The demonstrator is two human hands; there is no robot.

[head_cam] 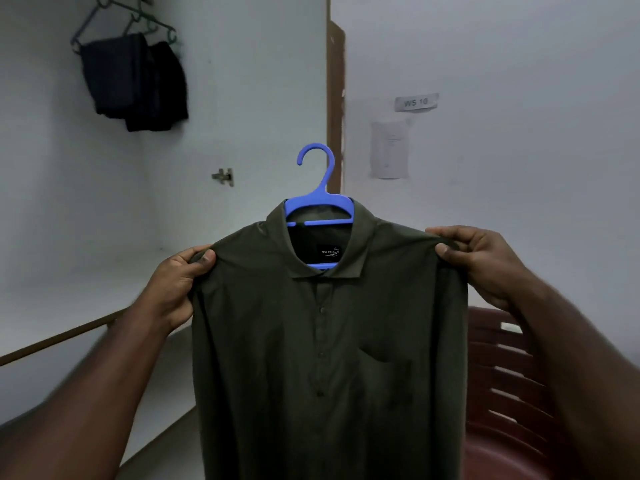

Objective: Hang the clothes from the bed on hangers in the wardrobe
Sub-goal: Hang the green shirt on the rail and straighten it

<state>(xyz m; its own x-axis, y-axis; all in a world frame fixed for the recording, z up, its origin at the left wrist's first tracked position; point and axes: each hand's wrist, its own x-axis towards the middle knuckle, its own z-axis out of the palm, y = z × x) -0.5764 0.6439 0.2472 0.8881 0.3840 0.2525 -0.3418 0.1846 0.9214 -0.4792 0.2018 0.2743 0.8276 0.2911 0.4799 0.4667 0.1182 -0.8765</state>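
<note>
Taking the shirt as the landmark: far up and to its left, inside the wardrobe, two dark garments hang folded over green hangers. A metal hinge sits on the wardrobe wall just above and left of the shirt's shoulder.

The left hand pinches the shirt's left shoulder seam, thumb in front and fingers curled behind the cloth. The shirt itself is dark olive, buttoned, with a chest pocket, held up in front of the person and draped on a blue hanger whose hook stands free above the collar, caught on nothing. The right hand grips the other shoulder the same way, thumb over the front, fingers folded round the edge.

Right of the shirt, a sheet of paper and a small sign are stuck to the wall, and a dark red plastic chair stands low beside the shirt's hem.

The shirt looks light and soft; it will sag and slide if held only by the cloth, and smooth plastic offers little friction. The stiff part is the hanger, so a sound hold for hanging is likely its neck just under the hook, with the other hand steadying a shoulder so the collar stays centred. The hook still has to reach the rail, which is out of view.
</note>
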